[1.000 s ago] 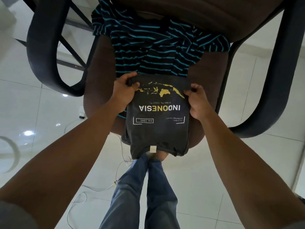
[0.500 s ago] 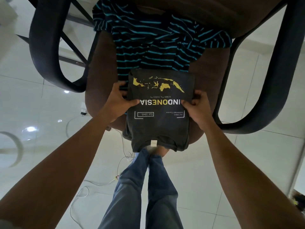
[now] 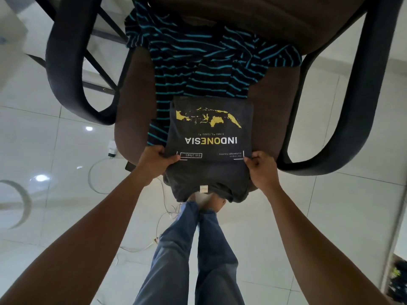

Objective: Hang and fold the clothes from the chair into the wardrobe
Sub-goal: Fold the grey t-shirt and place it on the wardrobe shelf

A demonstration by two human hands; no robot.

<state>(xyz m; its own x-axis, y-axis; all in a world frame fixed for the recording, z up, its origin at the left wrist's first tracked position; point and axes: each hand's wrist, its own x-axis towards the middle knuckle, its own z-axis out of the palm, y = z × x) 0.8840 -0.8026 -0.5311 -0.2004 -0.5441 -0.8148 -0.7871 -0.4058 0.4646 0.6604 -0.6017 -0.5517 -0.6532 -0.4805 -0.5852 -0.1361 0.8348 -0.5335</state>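
Note:
A folded dark grey T-shirt (image 3: pixel 211 172) with a yellow map and the word INDONESIA lies on the front of the brown chair seat (image 3: pixel 134 106), its collar end hanging over the seat's front edge. My left hand (image 3: pixel 154 160) grips its left side and my right hand (image 3: pixel 261 167) grips its right side, thumbs on top. Behind it a black shirt with teal stripes (image 3: pixel 198 60) lies spread over the seat and up the backrest. The wardrobe is out of view.
The chair's dark curved armrests (image 3: pixel 68 62) (image 3: pixel 356 89) flank the seat. White glossy floor tiles (image 3: pixel 44 150) surround it. White cables (image 3: pixel 97 175) and a plug lie on the floor at the left. My jeans-clad legs (image 3: pixel 198 249) stand just before the seat.
Both hands have slid down the grey T-shirt's sides from near the map toward the collar end. The shirt now lies flatter on the seat.

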